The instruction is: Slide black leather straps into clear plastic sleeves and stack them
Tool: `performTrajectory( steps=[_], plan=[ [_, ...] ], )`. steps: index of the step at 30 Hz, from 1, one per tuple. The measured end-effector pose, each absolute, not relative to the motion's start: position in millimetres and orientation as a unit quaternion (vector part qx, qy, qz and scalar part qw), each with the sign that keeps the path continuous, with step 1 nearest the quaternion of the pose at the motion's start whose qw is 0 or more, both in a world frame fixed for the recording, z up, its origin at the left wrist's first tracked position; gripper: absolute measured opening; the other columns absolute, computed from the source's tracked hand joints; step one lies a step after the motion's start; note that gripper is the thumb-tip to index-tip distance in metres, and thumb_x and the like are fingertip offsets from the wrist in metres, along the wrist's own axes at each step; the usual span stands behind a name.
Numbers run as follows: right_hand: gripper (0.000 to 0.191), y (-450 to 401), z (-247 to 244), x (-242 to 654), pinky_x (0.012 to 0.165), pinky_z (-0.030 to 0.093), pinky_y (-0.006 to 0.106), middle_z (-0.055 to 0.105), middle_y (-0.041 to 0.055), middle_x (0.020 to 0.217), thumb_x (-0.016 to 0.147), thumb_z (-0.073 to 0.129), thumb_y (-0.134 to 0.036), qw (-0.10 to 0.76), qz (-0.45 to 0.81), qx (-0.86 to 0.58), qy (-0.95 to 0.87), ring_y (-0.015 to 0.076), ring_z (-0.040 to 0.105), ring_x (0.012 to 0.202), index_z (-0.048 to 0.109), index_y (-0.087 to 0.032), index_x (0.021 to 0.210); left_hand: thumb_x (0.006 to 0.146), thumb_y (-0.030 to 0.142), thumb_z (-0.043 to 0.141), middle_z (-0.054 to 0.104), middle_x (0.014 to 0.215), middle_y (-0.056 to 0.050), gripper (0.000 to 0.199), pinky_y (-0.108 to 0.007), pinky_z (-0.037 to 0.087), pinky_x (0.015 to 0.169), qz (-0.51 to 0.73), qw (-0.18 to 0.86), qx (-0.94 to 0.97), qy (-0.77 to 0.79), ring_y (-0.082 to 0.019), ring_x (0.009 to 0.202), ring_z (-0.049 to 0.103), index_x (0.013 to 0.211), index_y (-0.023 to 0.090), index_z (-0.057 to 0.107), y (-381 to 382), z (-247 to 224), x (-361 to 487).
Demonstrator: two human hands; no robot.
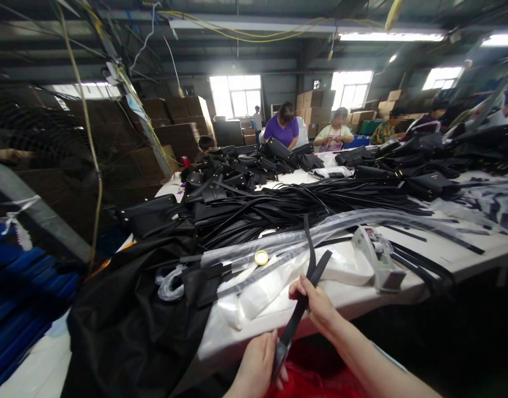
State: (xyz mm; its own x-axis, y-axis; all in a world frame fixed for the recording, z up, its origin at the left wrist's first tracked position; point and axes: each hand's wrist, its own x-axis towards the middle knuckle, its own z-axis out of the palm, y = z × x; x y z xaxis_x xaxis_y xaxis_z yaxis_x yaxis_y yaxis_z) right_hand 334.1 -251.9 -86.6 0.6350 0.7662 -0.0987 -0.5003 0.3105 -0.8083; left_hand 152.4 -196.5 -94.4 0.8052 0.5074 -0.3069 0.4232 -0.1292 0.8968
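A black strap [295, 318] runs diagonally between my two hands at the table's front edge. Low in the view, my left hand [260, 359] is closed on its lower end. My right hand [314, 301] pinches the strap higher up, where two black ends spread apart above the fingers. Just beyond my hands lie clear plastic sleeves [262, 293] and a round yellow-rimmed object [261, 257]. A large heap of black straps [278, 207] stretches across the table behind them.
A tape dispenser [378, 260] stands on the white table [465, 260] at the right. Black cloth [133, 315] hangs over the edge at left, with a coiled clear cord [171, 283] near it. Black bags [146, 213] are piled farther back, where several people work.
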Motion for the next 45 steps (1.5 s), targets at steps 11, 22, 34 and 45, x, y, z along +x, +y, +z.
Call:
performTrajectory(
  steps=[11,22,34,45],
  plan=[
    [0.047,-275,-41,335,0.065,0.048,0.027,0.066,0.0023,0.065,0.075,0.074,-0.058,0.807,0.457,-0.339,-0.16,0.0156,0.059,0.064,0.055,-0.019,0.055,0.095,0.066,0.026,0.067,0.059,-0.008,0.063,-0.029,0.049,0.052,0.089,0.594,0.769,0.218,-0.018,0.051,0.062,0.07,0.019,0.06,-190,-64,157],
    [0.043,-288,13,328,0.069,0.051,0.027,0.061,0.0005,0.062,0.073,0.077,-0.053,0.808,0.403,-0.38,-0.199,0.0151,0.058,0.066,0.054,-0.021,0.055,0.096,0.064,0.025,0.069,0.061,-0.007,0.064,-0.026,0.049,0.055,0.155,0.554,0.8,0.167,-0.017,0.055,0.064,0.073,0.017,0.062,-196,-25,192],
    [0.046,-292,119,351,0.048,0.045,0.026,0.056,-0.0007,0.055,0.081,0.065,-0.061,0.693,0.334,-0.477,-0.424,0.0135,0.054,0.05,0.073,-0.017,0.09,0.09,0.069,0.038,0.07,0.061,-0.008,0.062,-0.023,0.049,0.045,0.185,0.636,0.748,0.044,-0.017,0.048,0.065,0.076,0.012,0.059,-196,91,234],
    [0.043,-284,193,400,0.077,0.057,0.029,0.071,0.0038,0.07,0.088,0.068,-0.042,0.795,0.318,-0.409,-0.315,0.016,0.069,0.071,0.051,-0.019,0.055,0.088,0.07,0.038,0.069,0.057,-0.005,0.059,-0.024,0.047,0.042,0.272,0.601,0.75,0.05,-0.017,0.045,0.063,0.07,0.017,0.056,-197,108,265]
  ],
)
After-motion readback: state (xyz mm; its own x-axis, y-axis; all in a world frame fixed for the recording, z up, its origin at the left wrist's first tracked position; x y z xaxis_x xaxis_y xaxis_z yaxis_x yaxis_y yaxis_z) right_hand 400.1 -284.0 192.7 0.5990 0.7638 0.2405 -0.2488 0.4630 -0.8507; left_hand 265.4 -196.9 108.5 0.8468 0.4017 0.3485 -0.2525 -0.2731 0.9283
